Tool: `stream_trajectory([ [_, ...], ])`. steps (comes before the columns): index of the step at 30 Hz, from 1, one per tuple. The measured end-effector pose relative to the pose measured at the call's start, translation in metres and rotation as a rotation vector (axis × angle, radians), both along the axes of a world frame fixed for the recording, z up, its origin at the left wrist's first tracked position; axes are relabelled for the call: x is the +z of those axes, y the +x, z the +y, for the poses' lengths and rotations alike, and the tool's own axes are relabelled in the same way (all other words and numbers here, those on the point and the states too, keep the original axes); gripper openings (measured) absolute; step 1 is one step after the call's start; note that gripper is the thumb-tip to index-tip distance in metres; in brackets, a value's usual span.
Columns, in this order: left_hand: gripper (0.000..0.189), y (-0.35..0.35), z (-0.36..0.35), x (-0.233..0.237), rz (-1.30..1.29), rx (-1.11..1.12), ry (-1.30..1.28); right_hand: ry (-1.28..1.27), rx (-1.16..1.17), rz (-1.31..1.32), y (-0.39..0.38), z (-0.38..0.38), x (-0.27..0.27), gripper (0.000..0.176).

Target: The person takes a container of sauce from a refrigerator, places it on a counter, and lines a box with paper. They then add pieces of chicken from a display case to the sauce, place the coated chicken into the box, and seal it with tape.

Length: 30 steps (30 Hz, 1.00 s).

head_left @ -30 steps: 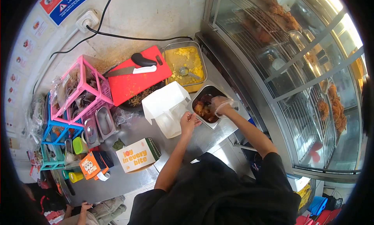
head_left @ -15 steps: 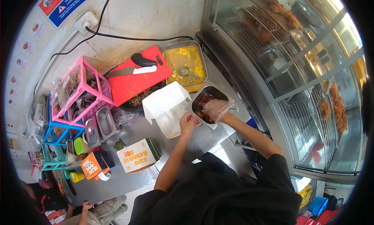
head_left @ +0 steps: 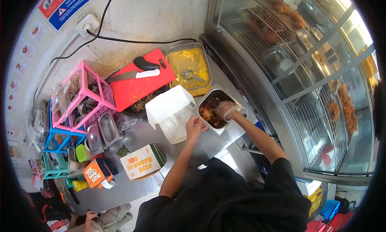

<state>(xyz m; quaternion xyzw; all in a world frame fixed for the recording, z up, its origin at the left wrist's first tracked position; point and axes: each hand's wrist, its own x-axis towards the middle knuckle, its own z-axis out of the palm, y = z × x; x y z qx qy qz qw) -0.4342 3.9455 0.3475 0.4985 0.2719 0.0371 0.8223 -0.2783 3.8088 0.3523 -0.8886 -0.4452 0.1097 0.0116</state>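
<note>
Steel counter (head_left: 145, 134), metal pan (head_left: 218, 130) of reddish-brown food (head_left: 208, 113).

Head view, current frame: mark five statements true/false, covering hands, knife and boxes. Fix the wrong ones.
1. The gloved right hand is inside the metal container. True.
2. The left hand is in the yellow-food tray. False: it is by the metal container's edge.
3. A knife lies on the red cutting board. True.
4. The white box is closed. False: its lid is open.
5. The orange carton has printed lettering. True.
</note>
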Motion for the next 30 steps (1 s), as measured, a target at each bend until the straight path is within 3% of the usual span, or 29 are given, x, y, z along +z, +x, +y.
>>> stream_trajectory([
  [3,0.013,0.0,0.0,0.003,0.011,0.007,-0.005,-0.158,0.141,0.069,-0.007,0.003,0.04,0.033],
  [6,0.013,0.001,-0.001,0.006,0.012,0.011,0.004,-0.114,-0.019,0.159,-0.006,0.006,0.038,0.028],
  [8,0.013,0.001,-0.001,0.008,0.012,0.007,0.02,0.137,0.193,0.169,0.003,0.002,0.017,0.029],
  [9,0.013,0.002,0.001,0.009,0.015,0.006,0.002,0.14,0.189,0.166,0.013,-0.001,0.01,0.029],
  [11,0.013,0.002,0.004,0.012,0.022,0.001,-0.012,0.037,0.409,0.378,0.027,-0.006,-0.002,0.034],
  [15,0.013,0.002,0.004,0.006,0.015,-0.04,0.014,-0.107,0.571,0.124,0.025,0.0,0.002,0.043],
  [17,0.012,0.001,0.004,0.003,0.007,-0.051,0.022,-0.229,-0.135,0.402,-0.004,0.018,0.057,0.053],
  [18,0.012,0.0,0.004,0.003,0.024,-0.057,0.02,-0.228,-0.136,0.403,-0.012,0.025,0.056,0.053],
  [20,0.012,0.0,0.002,0.002,0.045,-0.066,0.018,-0.31,-0.093,0.112,-0.023,0.032,0.052,0.07],
  [29,0.013,-0.004,0.006,0.018,0.062,-0.08,-0.022,-0.337,-0.14,0.289,-0.006,0.021,0.047,0.076],
  [30,0.014,-0.008,0.008,0.027,0.104,-0.03,0.235,-0.361,-0.176,0.367,-0.003,0.019,0.051,0.079],
])
